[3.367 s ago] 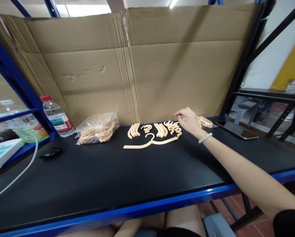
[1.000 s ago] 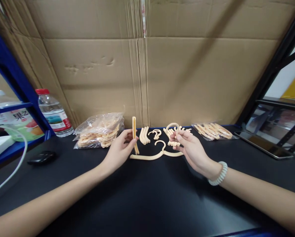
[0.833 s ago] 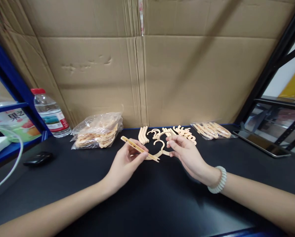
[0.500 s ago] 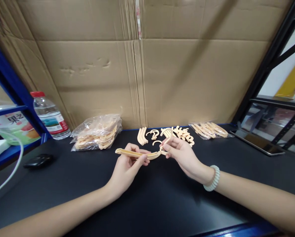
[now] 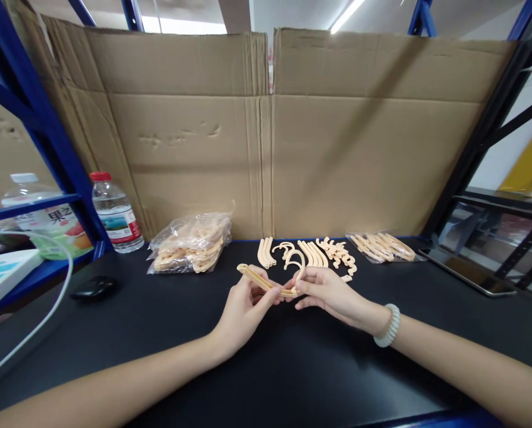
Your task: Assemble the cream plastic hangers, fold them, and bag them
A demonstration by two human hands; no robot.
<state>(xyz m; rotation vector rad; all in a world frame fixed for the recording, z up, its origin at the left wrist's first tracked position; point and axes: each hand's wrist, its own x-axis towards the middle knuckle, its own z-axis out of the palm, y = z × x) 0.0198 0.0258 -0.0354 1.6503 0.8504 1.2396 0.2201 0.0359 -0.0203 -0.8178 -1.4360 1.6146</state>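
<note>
Head view: your left hand (image 5: 242, 312) pinches a long, bent piece (image 5: 254, 277), and your right hand (image 5: 332, 292) pinches a hook (image 5: 304, 267). Their ends meet right at your fingertips. I can't tell if they have clicked together, because your fingers hide that spot. So far it looks like one long side is at the hook, and I see no other long side on it.

Lots of loose bits lie past your grip. Straight ahead are some spare hooks (image 5: 284, 246), with one bunch of sticks (image 5: 266, 252) to their left and more sticks (image 5: 318, 255) to their right. Next to those is a heap of curly bits (image 5: 337, 252). A pale tip (image 5: 346, 278) pokes out just past your right hand, but I can't see what it belongs to.

The piece you hold is creamy tan and smooth, with a groove along it. It tips down toward the hook, and its far end sticks out to the left of your grip. The hook stands up and curls over like a cane top. Both are up over the black table (image 5: 292, 374). Farther left is a full, clear bag (image 5: 192, 245), and farther right is a flatter bag (image 5: 381, 246).
</note>
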